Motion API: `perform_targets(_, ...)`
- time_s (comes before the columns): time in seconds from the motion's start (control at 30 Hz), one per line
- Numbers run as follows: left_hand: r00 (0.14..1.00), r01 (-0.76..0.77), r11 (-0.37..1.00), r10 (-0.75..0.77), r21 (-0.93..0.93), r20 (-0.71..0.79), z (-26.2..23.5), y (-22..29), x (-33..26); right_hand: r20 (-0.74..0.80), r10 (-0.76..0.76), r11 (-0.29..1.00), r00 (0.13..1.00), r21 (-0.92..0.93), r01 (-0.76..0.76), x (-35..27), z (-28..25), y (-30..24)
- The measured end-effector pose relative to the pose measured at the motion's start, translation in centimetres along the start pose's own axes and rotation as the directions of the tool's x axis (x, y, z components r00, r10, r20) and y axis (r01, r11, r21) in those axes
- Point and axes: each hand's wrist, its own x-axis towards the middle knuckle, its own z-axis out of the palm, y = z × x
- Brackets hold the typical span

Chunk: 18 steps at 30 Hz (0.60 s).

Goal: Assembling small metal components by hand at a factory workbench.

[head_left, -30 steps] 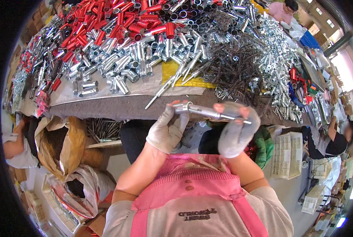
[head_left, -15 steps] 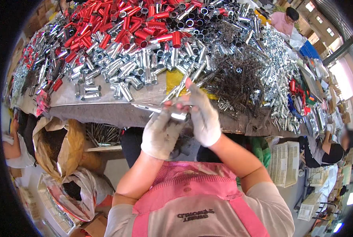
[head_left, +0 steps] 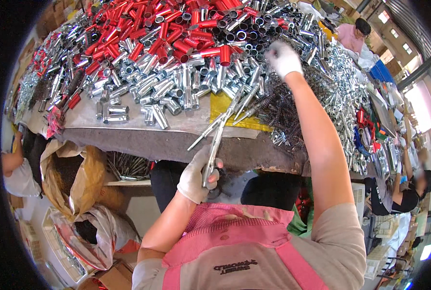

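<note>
My left hand [head_left: 196,178], in a white glove, is closed around a slim silver metal rod [head_left: 215,147] in front of the table edge. The rod tilts up and away, and its far end overlaps other silver rods [head_left: 244,104] by the yellow cloth [head_left: 219,107]. My right hand [head_left: 284,59], gloved too, reaches far over the heap, at small dark springs [head_left: 275,38] and near the short dark tubes. Its fingers are blurred and partly hidden, so I cannot tell what they touch. Below that arm lies a larger pile of dark coil springs [head_left: 283,104].
Red tubes [head_left: 181,46] and silver tubes [head_left: 162,89] cover the table's far and left parts. Small silver parts [head_left: 343,92] spread to the right. Below the table edge stand an open sack [head_left: 97,174] and a white crate [head_left: 359,193]. Other people work at left and right.
My hands were together around a silver rod; now the right hand has left it and moved far up and right. The left hand keeps the rod, which has swung steeper.
</note>
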Motion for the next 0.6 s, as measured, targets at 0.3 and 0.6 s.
perform_targets(0.3,0.989,-0.140,0.967,0.147,0.211,-0.017,0.1,0.6,1.5,0.299,-0.007,0.578,0.954,0.780,-0.240,-9.6,-2.9,-5.9)
perform_targets(0.6,0.931,-0.309,0.725,0.362,0.615,0.041,0.5,1.5,1.1,0.543,-0.426,0.450,0.724,0.821,-0.351,-17.1,0.8,-8.3)
